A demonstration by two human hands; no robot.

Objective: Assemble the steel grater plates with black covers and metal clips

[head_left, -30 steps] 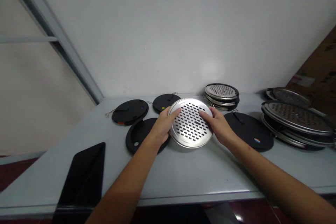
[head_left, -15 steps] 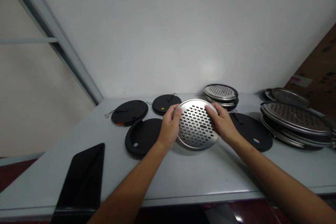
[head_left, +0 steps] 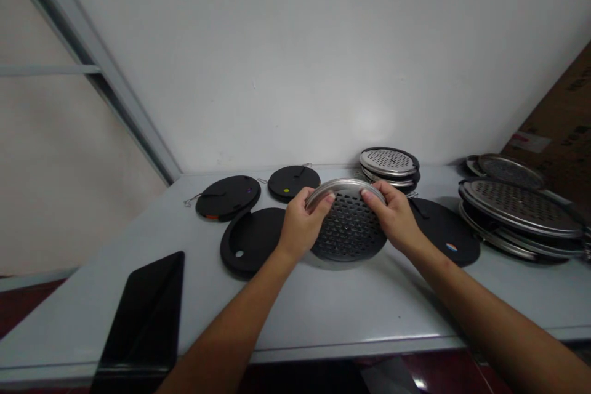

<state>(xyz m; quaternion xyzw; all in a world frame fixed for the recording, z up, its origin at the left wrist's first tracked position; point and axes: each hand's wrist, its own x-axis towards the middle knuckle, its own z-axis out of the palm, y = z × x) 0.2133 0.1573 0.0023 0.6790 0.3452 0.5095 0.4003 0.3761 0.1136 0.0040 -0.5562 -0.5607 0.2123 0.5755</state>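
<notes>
A round perforated metal disc (head_left: 348, 228) is held tilted over the table between both hands. My left hand (head_left: 302, 221) grips its left rim, thumb on the face; my right hand (head_left: 394, 212) grips the right rim the same way. Its upper rim looks bright and the perforated face is darker. Left of my left hand lies a black round case (head_left: 256, 237) with a pale round sticker. Another black disc (head_left: 446, 231) with a coloured sticker lies right of my right hand, partly behind that arm.
Two black discs (head_left: 228, 196) (head_left: 293, 181) lie at the back left. Stacked perforated discs (head_left: 390, 162) stand by the wall, with a bigger stack (head_left: 521, 209) at the right. A black tablet-like slab (head_left: 145, 308) lies front left; a cardboard box (head_left: 563, 129) is at the far right.
The metal disc has tilted in my hands, so its face looks darker and less bright. My left thumb reaches further over it. The things on the table have not moved.
</notes>
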